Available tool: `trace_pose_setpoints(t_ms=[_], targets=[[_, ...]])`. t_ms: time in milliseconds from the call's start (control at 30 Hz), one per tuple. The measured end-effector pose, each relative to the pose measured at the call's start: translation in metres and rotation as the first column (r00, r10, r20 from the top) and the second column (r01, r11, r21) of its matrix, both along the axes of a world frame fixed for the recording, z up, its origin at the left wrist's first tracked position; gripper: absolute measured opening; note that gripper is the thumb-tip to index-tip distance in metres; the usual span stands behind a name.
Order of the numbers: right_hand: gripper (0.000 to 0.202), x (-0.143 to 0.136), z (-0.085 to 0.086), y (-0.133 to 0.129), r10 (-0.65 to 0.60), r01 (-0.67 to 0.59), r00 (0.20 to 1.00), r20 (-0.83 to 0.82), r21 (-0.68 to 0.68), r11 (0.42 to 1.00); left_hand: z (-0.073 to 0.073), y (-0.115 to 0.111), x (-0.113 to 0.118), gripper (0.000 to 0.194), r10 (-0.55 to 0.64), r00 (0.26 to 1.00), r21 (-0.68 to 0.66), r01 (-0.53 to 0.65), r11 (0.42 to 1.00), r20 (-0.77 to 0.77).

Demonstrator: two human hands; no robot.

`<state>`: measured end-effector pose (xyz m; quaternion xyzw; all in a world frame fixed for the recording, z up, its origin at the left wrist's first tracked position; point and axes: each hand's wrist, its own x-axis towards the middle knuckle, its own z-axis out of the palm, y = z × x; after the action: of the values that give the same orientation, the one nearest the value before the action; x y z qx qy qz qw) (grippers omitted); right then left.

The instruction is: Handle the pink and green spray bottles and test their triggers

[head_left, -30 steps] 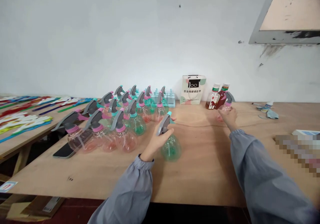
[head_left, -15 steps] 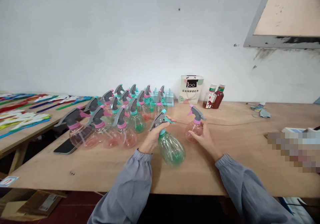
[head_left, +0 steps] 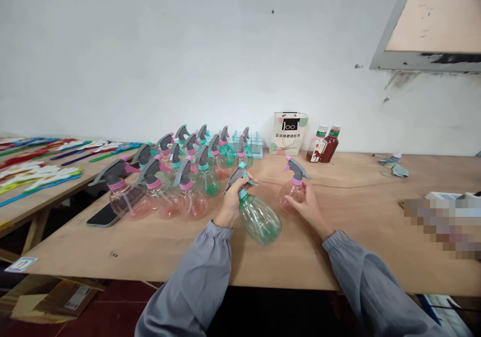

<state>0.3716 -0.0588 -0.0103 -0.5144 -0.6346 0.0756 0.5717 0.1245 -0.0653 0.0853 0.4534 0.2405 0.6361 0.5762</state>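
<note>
My left hand (head_left: 232,201) is closed round the neck of a green spray bottle (head_left: 260,218), which is tilted with its base toward me and to the right. Its grey head with a turquoise nozzle and trigger shows above my fingers. With my right hand (head_left: 308,210) I grip the body of a pink spray bottle (head_left: 292,192) that is upright at the table; its grey head points up and left. To the left, several pink and green spray bottles (head_left: 193,202) stand grouped in rows.
A dark phone (head_left: 102,218) lies by the front left bottles. Near the wall stand a paper bag (head_left: 288,134), a dark red bottle (head_left: 331,145) and a labelled bottle beside it. A small white bottle (head_left: 394,158) is at the right. Colourful flower-shaped items (head_left: 45,172) cover the left table.
The view has shifted slightly. My left hand still grips the green spray bottle, its base raised a little; my right hand stays on the pink one.
</note>
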Motion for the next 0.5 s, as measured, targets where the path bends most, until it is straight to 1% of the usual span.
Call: trace_pose_setpoints(t_ms=[100, 133, 167, 200, 300, 333, 367, 400, 500], targets=[[0.075, 0.0007, -0.0001, 0.0001, 0.008, -0.008, 1.000, 0.003, 0.000, 1.000, 0.0013, -0.0014, 0.0018, 0.016, -0.091, 0.995, 0.018, 0.092, 0.996, -0.028], [0.075, 0.0009, 0.0000, 0.0000, 0.008, -0.008, 1.000, 0.003, 0.001, 1.000, 0.0008, -0.0019, 0.0026, 0.016, -0.106, 0.994, 0.011, 0.107, 0.994, -0.031], [0.075, 0.0010, 0.0001, -0.0002, 0.008, -0.008, 1.000, 0.002, 0.000, 1.000, 0.0000, -0.0022, 0.0033, 0.016, -0.098, 0.995, -0.005, 0.098, 0.995, -0.025], [0.075, 0.0011, 0.0003, -0.0005, 0.009, -0.009, 1.000, 0.001, -0.002, 1.000, -0.0011, -0.0023, 0.0038, 0.016, -0.067, 0.998, -0.027, 0.067, 0.997, -0.015], [0.077, 0.0013, 0.0016, -0.0018, 0.018, -0.018, 1.000, -0.002, -0.021, 1.000, -0.0035, -0.0011, 0.0023, 0.017, 0.081, 0.997, -0.086, -0.079, 0.993, 0.016], [0.077, 0.0014, 0.0021, -0.0022, 0.020, -0.020, 1.000, -0.004, -0.030, 0.999, -0.0035, -0.0006, 0.0010, 0.017, 0.107, 0.994, -0.092, -0.105, 0.990, 0.023], [0.078, 0.0014, 0.0026, -0.0025, 0.020, -0.020, 1.000, -0.005, -0.038, 0.999, -0.0030, -0.0002, -0.0004, 0.017, 0.100, 0.995, -0.089, -0.098, 0.991, 0.027], [0.078, 0.0015, 0.0030, -0.0027, 0.021, -0.021, 1.000, -0.005, -0.044, 0.999, -0.0021, 0.0001, -0.0018, 0.017, 0.064, 0.998, -0.080, -0.062, 0.995, 0.029], [0.077, 0.0019, 0.0030, -0.0025, 0.023, -0.023, 1.000, -0.006, -0.045, 0.999, -0.0001, 0.0002, -0.0034, 0.021, -0.090, 0.996, -0.064, 0.091, 0.994, 0.005]])
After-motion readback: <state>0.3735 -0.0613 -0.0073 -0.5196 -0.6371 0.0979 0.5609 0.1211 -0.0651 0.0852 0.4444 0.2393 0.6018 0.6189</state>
